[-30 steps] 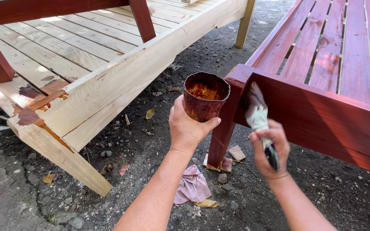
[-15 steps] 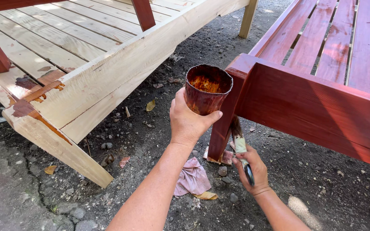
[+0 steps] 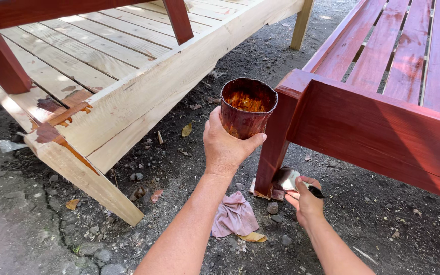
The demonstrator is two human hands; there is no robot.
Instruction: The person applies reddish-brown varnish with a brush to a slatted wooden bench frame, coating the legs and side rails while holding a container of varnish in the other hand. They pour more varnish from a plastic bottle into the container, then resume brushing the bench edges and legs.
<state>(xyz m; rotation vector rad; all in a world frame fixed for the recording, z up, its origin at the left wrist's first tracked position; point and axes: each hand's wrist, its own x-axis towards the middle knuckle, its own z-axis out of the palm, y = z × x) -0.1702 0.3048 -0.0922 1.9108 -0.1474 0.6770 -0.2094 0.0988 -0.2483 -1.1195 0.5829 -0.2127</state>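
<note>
My left hand [image 3: 225, 147] grips a stained cup [image 3: 246, 108] holding red-brown paint, raised beside the corner of a red-painted wooden bench frame [image 3: 378, 127]. Low near the ground, my right hand [image 3: 305, 199] holds a paintbrush [image 3: 287, 179] whose bristles touch the bottom of the red corner leg [image 3: 273, 153]. The brush handle is mostly hidden in my fist.
An unpainted pale wooden frame [image 3: 128, 102] with red stains and red posts lies to the left. A pink rag [image 3: 234, 215] lies on the dark gravel ground between my arms, with a dry leaf [image 3: 253, 237] and small stones beside it.
My right hand has dropped with the brush from the top corner of the red frame down to the foot of its leg. The cup has stayed almost still.
</note>
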